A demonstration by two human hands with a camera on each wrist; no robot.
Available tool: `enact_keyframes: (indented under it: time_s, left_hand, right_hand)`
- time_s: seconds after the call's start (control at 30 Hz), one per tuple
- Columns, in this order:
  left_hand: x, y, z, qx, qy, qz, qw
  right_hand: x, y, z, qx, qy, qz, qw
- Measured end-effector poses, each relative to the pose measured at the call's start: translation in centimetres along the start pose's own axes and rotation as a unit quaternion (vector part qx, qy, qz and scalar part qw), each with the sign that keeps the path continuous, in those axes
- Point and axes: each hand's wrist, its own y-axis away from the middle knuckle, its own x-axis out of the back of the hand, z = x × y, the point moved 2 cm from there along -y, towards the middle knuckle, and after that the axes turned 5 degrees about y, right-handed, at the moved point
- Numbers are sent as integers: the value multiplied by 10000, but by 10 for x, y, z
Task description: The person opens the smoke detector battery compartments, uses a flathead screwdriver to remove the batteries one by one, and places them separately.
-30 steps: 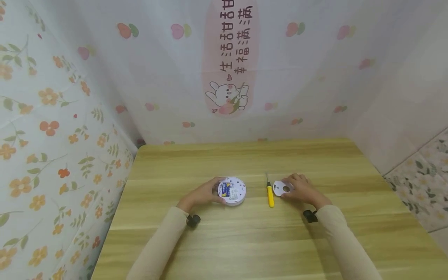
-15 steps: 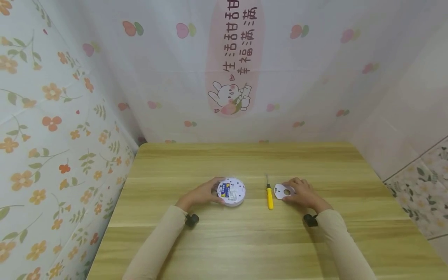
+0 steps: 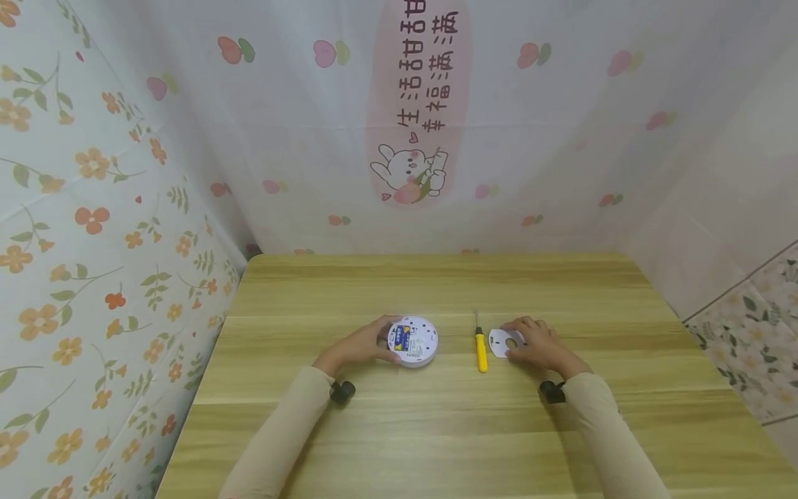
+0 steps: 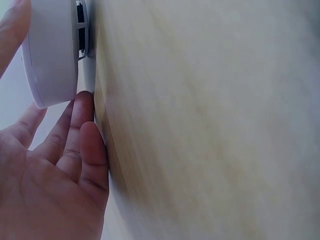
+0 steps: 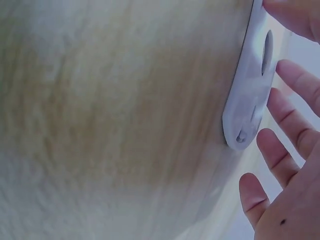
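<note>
My left hand [image 3: 368, 341] grips a round white smoke detector [image 3: 424, 343] from its left side, thumb on the near edge and fingers round the far edge. The detector lies with its back up, and a blue battery [image 3: 402, 338] shows in it. In the left wrist view a dark vent slot shows in the side of the detector [image 4: 52, 50]. My right hand [image 3: 539, 343] holds a flat white mounting plate [image 3: 497, 341] with a round hole. The right wrist view has the thumb on the plate [image 5: 245, 107] and the fingertips along its edge, close over the table.
A screwdriver [image 3: 481, 352] with a yellow handle lies between the two hands, its shaft pointing away from me. The wood-grain table [image 3: 399, 430] ends at a printed curtain [image 3: 287, 138] at the back, with a flowered curtain [image 3: 93, 277] on the left.
The mounting plate has come slightly nearer to me and turned a little with my right hand. My left hand and the detector stay in place. The head view has shifted slightly.
</note>
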Motion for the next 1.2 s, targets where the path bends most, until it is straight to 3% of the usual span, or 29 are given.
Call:
enact_keyframes:
  time_s: [0.2, 0.43, 0.63, 0.97, 1.2]
  left_hand:
    - [-2, 1, 2, -18, 59, 15, 10000]
    - [-2, 3, 6, -63, 42, 39, 10000]
    - [-3, 4, 8, 47, -96, 58, 9999]
    - [-2, 6, 9, 30, -72, 62, 10000]
    - [-2, 9, 8, 28, -125, 88, 9999]
  right_hand:
    - [2, -1, 0, 6, 21, 234, 9997]
    - [11, 0, -12, 450, -279, 636, 9966]
    - [10, -4, -29, 538, -861, 411, 9940]
    - [0, -10, -53, 296, -1061, 257, 9936]
    - [-8, -12, -63, 8, -680, 321, 9972]
